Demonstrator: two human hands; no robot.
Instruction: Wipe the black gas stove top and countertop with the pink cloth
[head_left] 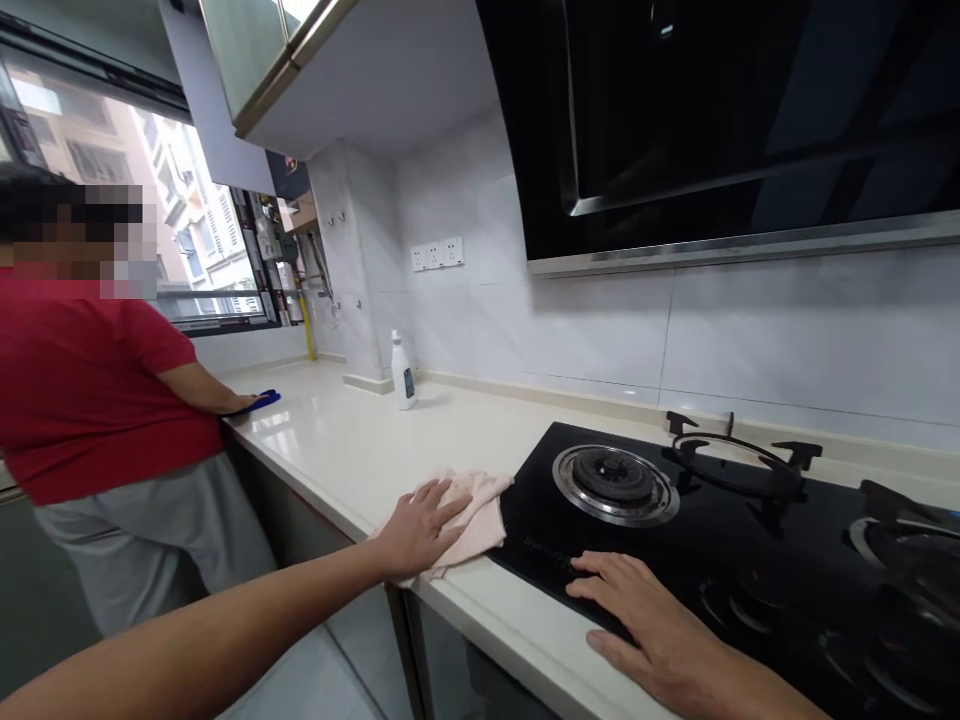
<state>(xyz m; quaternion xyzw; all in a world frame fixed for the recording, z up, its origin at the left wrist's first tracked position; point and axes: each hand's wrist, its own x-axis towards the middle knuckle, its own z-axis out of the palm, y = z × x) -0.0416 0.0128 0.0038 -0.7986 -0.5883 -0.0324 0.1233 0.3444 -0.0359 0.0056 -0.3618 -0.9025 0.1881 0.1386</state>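
My left hand lies on a pale pink cloth, palm down with fingers spread. The cloth is bunched on the white countertop, against the left side of the black gas hob. Over the hob's front edge is my right hand, its fingers apart and nothing in it. From this angle I cannot tell whether its fingertips touch the glass. The left burner has no pan support on it.
A white spray bottle stands near the wall. At left, a person in a red shirt presses a blue cloth on the counter. A loose pan support sits at the hob's back. The black range hood hangs above.
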